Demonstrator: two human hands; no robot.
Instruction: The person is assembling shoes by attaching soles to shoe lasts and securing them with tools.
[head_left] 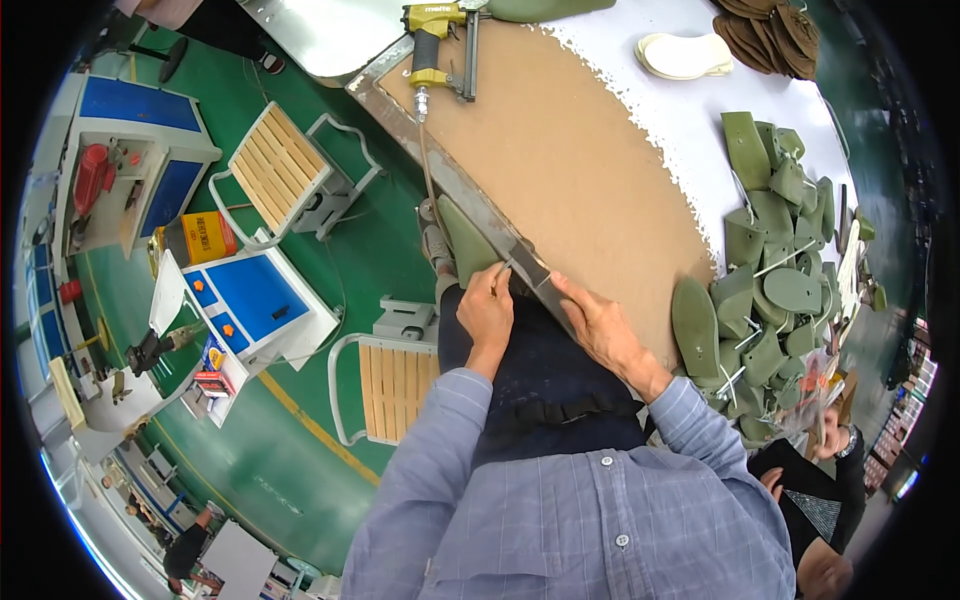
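Observation:
At the metal-edged side of the worktable [478, 218], my left hand [487, 318] is closed in a pinch beside the strip. A small thin piece seems to show at its fingertips, but its kind is not clear. My right hand [608, 335] is closed on the table's edge, index finger stretched along it and thumb lower down. Between the hands, a short dark part [530, 268] lies along the edge. A green sole-shaped piece [465, 240] hangs below the edge near my left hand. A yellow-and-black air nail gun [430, 45] lies at the far corner, its hose trailing down.
Green shoe lasts [770, 230] are piled on the right of the table. Pale insoles [685, 55] and stacked brown pieces [770, 35] lie farther back. Slatted seats [275, 165] and a blue-topped cart [260, 300] stand at left. Another person [815, 490] is at lower right.

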